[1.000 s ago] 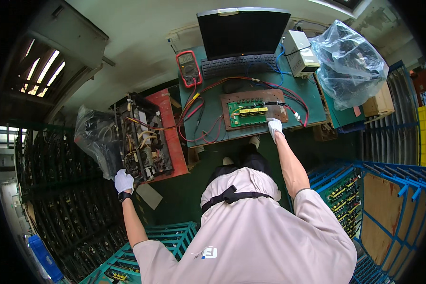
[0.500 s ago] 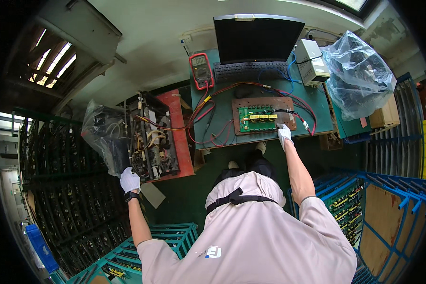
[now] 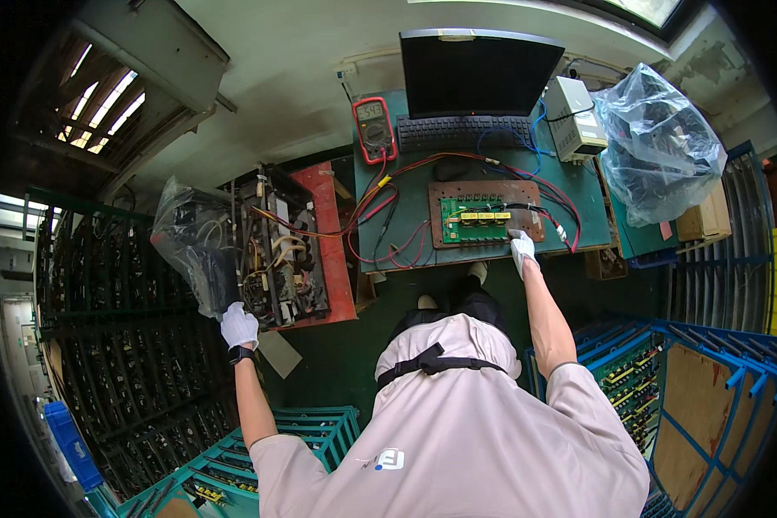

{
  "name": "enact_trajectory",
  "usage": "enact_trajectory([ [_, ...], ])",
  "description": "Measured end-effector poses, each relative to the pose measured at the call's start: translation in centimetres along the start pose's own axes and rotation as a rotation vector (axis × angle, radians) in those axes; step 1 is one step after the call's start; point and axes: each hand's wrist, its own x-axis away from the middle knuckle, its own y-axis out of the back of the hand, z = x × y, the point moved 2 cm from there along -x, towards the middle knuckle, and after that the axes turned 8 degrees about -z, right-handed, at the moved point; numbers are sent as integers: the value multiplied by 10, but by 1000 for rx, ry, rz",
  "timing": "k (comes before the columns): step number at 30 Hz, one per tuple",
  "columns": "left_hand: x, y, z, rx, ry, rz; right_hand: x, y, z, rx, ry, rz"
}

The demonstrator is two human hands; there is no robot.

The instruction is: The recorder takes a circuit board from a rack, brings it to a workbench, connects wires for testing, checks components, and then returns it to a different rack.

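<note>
My left hand (image 3: 239,328), in a white glove with a dark watch at its wrist, rests at the near left corner of an opened machine (image 3: 276,250) full of wires and modules. A clear plastic bag (image 3: 186,233) drapes that side, and my fingertips are partly lost against it. On the green table, my right hand (image 3: 522,249), also gloved, is at the front edge of a brown base plate (image 3: 483,189). Its fingers look closed; whatever they grip is too small to make out. The plate carries a green circuit board (image 3: 451,226) with yellow components, wired at its right.
A red multimeter (image 3: 372,129) with a lit display, a monitor (image 3: 483,76), a keyboard (image 3: 462,129) and a beige power box (image 3: 575,121) stand behind the board. Red and black cables (image 3: 432,158) cross the table. Racks of circuit boards (image 3: 138,371) line the left.
The multimeter's display shows a different reading. The whole view has shifted slightly to the right. Both hands keep nearly the same places.
</note>
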Motion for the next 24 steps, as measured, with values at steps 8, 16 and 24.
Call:
enact_trajectory([
  [8, -2, -5, 3, 10, -22, -15, 4, 3, 6, -59, 17, 25],
  [16, 0, -5, 2, 30, -41, -60, 3, 2, 6, -57, 26, 20],
  [24, -7, -10, 6, 15, 7, 23, 6, 4, 0, -91, -15, -6],
])
